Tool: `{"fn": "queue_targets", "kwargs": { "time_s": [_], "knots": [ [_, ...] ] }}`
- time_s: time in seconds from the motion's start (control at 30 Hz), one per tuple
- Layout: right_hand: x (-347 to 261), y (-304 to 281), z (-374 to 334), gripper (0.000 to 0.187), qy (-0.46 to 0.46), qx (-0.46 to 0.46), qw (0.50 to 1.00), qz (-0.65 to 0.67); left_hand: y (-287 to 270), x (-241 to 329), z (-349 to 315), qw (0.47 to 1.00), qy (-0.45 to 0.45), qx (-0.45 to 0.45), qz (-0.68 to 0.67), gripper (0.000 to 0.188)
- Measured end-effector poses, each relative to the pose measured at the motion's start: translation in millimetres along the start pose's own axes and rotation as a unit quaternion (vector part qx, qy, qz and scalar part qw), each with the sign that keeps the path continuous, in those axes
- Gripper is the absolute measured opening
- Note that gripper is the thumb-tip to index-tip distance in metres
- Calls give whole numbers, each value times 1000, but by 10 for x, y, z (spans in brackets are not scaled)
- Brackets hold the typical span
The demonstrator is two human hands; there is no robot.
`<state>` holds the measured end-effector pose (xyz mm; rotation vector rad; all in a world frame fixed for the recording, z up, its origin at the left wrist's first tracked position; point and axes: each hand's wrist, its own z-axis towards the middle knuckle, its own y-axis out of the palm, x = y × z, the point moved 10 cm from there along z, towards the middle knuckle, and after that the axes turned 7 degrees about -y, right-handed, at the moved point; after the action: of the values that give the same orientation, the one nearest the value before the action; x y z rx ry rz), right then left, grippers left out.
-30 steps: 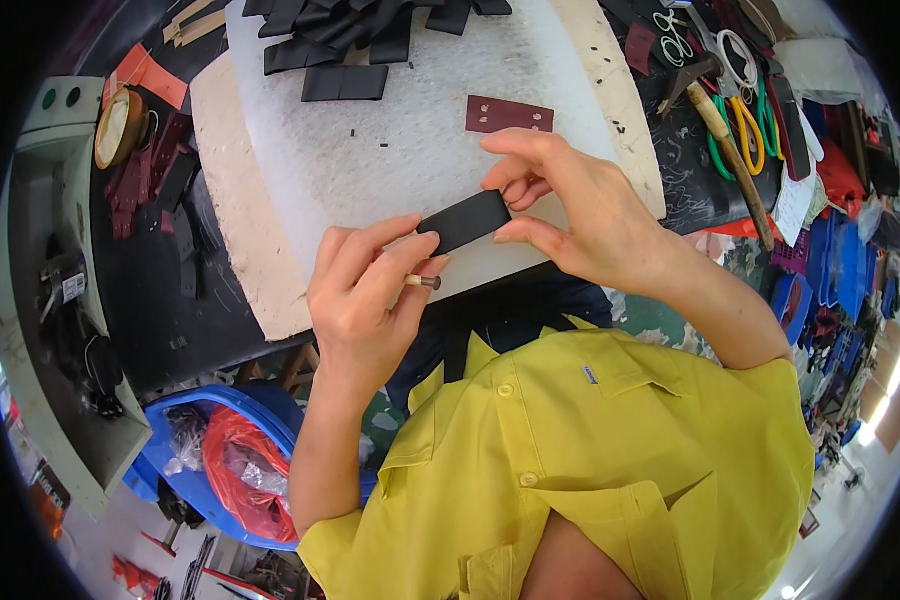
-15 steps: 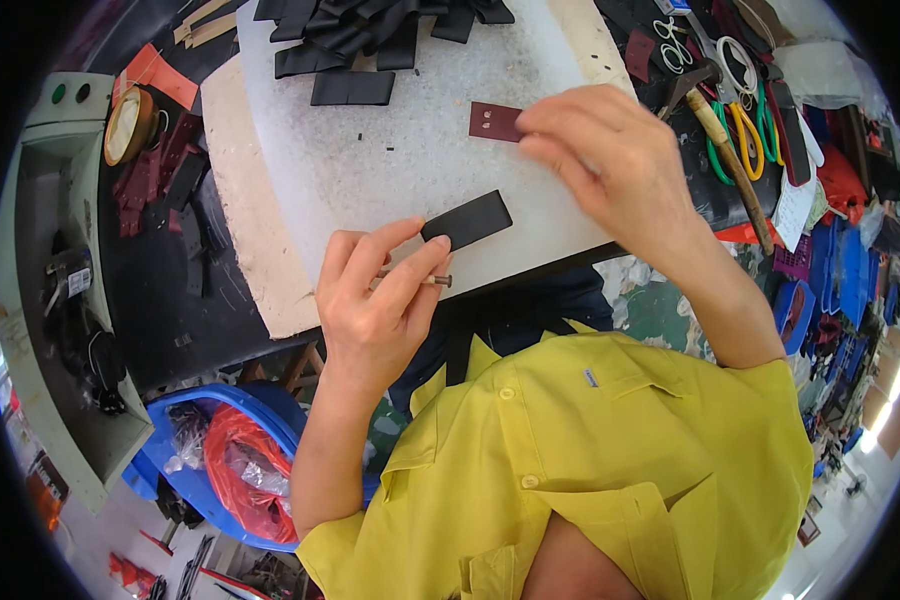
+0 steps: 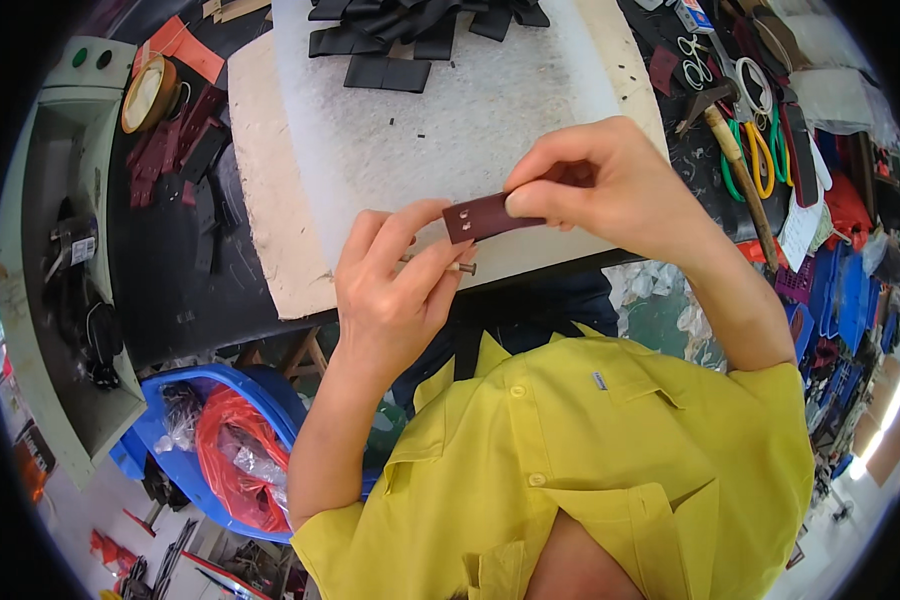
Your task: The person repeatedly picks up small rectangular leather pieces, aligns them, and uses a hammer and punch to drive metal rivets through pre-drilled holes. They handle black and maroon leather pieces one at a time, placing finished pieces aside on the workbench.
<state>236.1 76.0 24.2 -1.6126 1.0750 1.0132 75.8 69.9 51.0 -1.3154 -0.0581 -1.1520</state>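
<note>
In my right hand (image 3: 615, 190), a small maroon leather piece (image 3: 483, 217) with two holes at one end is pinched between thumb and fingers. My left hand (image 3: 382, 285) is closed at the holed end, its fingertips at opposite edges. The black strip it held a moment ago is now hidden, apparently under the maroon piece. A thin metal rod with a flat head (image 3: 467, 268) stays tucked among the left fingers. Beyond both hands, several black strips (image 3: 388, 75) lie heaped on the pale work sheet (image 3: 370, 160).
To the left are a bowl (image 3: 148, 95), maroon and black pieces (image 3: 175, 150) and a grey metal tray (image 3: 50, 180). A hammer (image 3: 740, 170) and scissors (image 3: 760, 155) lie at right. Below left stands a blue bin (image 3: 150, 420) with a red bag.
My right hand picked the maroon piece off the sheet and brought it left and nearer, over the black strip at my left hand. The view shifted slightly.
</note>
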Motion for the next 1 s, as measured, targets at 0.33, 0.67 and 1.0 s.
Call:
{"fn": "queue_targets", "kwargs": {
  "time_s": [0.33, 0.67, 1.0],
  "knots": [
    [22, 107, 112, 15, -1, -42, 991, -124, -12, -60, -21, 999, -15, 4, -28, 32],
    [5, 109, 123, 15, 14, -47, 987, -156, -7, -73, -49, 1000, -4, 5, -29, 31],
    [-451, -313, 72, 28, -209, 85, 915, -333, 1, -25, -15, 1000, 3, 5, -2, 27]
  ]
}}
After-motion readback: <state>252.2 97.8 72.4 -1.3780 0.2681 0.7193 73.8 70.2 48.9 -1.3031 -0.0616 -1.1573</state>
